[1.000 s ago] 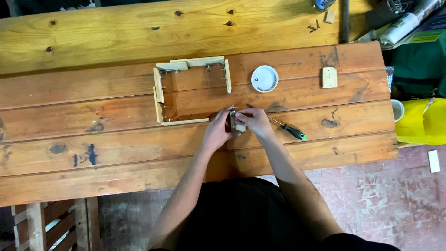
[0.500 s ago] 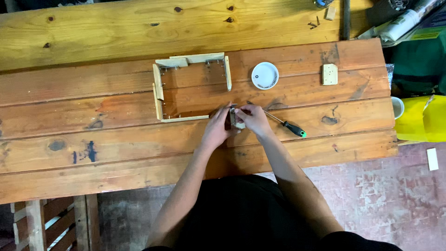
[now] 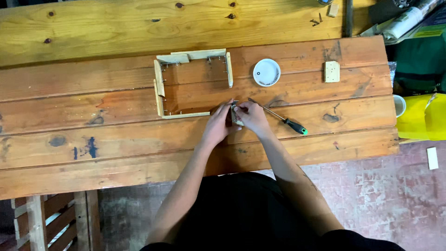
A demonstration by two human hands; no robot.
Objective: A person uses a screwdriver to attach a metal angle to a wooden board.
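My left hand [image 3: 218,124] and my right hand [image 3: 252,116] meet over a small pale wooden piece [image 3: 236,116], both pinching it on the wooden workbench [image 3: 116,139]. What the fingertips hold against it is too small to tell. Just left of the hands lies an open frame of light wooden strips [image 3: 159,88] with small metal fittings at its corners. A screwdriver with a black and green handle [image 3: 293,125] lies on the bench right of my right hand, its shaft pointing toward my fingers.
A round white lid [image 3: 266,72] holding small bits sits beyond the hands. A small pale wooden block [image 3: 331,71] lies further right. Loose screws [image 3: 317,21] rest at the back. A yellow container [image 3: 420,116] and a white cup [image 3: 399,105] stand off the bench's right end.
Both hands stay over the small wooden piece with only slight finger movement. The frame, lid and screwdriver have not moved.
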